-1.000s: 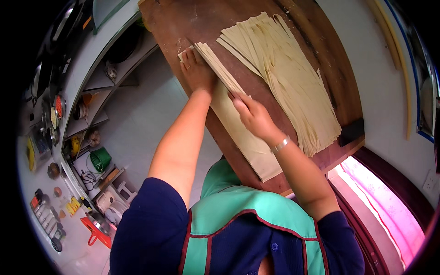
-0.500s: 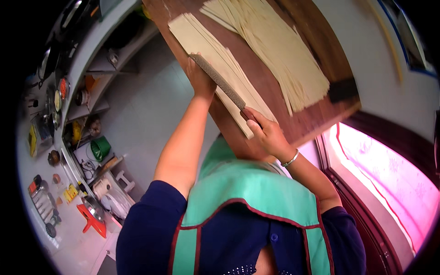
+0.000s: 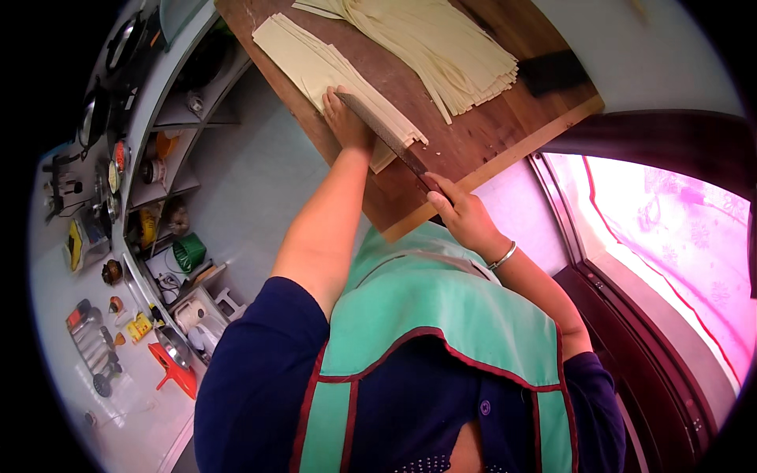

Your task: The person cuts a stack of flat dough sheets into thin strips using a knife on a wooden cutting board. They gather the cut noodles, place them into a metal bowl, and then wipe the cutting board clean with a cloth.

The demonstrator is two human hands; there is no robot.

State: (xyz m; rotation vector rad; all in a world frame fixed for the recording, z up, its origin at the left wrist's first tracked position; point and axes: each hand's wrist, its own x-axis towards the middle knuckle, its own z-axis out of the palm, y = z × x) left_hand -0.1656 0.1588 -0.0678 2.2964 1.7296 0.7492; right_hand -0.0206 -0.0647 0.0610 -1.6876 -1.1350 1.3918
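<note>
My right hand [image 3: 469, 223] is closed round the handle of a knife [image 3: 384, 132] with a long, dark, textured blade. The blade lies slantwise along the near part of a folded stack of pale dough sheets [image 3: 296, 54], its tip beside my left hand [image 3: 345, 120]. That hand rests on the stack, its fingers stretched over the dough and partly hidden behind the blade. A short piece of dough shows between the blade and the board's left edge. Farther right lies a heap of cut flat noodles [image 3: 430, 49]. All of it is on a brown wooden board [image 3: 481, 146].
A black block [image 3: 554, 72] sits on the board's right side. Left of me are open shelves holding a green bucket [image 3: 188, 252], and a red-orange stand [image 3: 173, 369]. A pink-lit curtained window [image 3: 670, 229] is at right. My green apron [image 3: 441, 339] almost meets the board's near corner.
The view has shifted, so the board sits higher and further left. The knife now lies nearer the stack's close end, and my right hand has drawn back past the board's edge.
</note>
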